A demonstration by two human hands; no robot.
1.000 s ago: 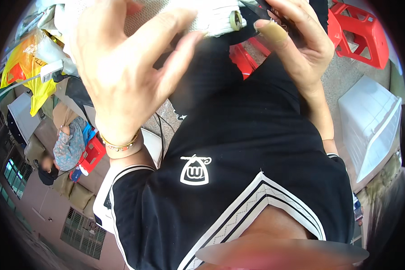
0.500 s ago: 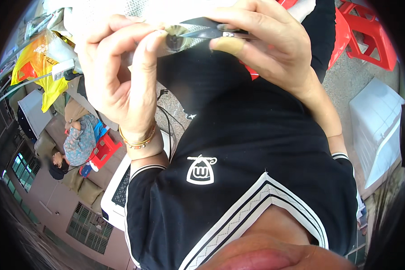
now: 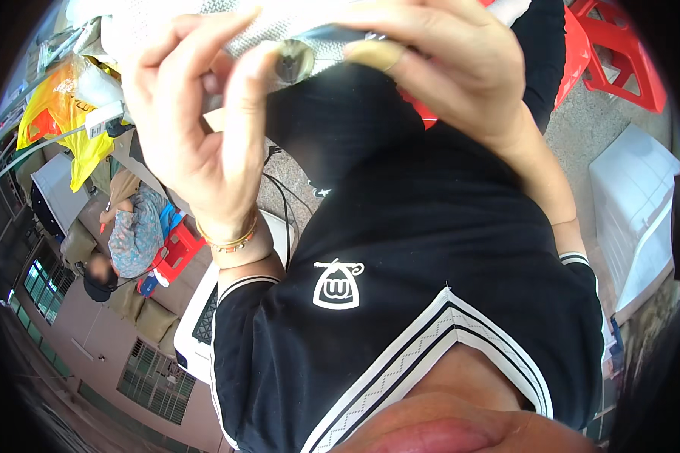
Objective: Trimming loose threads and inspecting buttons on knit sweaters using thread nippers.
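Looking down past my black top [image 3: 400, 234] with its white-striped V-neck, I see both my hands raised together at the upper edge of the view. Between them, in front of my dark-trousered legs, is a white knit fabric [image 3: 263, 32], partly washed out by bright light. On its near edge sits a round, dark grey-brown button [image 3: 295, 63].

My left hand [image 3: 196, 113] is partly closed, fingers curled and thumb bent forward, gripping the fabric; the thumb tip meets the button's left edge. Thin bracelets [image 3: 233, 245] circle that wrist. My right hand [image 3: 461, 72] is closed in a pinch on a slim dark tool [image 3: 338, 33], blurred and mostly hidden by the fingers, its blade-like end pointing left above the button. Whether the blade touches the button I cannot tell. A yellowish covering [image 3: 376, 54] wraps my right thumb.

At the left are a yellow plastic bag [image 3: 79, 162] and a small white plug-like box [image 3: 104, 118]. Below them, well apart from me, a person [image 3: 137, 240] in a patterned top and dark cap sits by a red stool [image 3: 180, 253]. At the upper right stands another red stool [image 3: 633, 97], with a pale, box-shaped container [image 3: 631, 196] below it.
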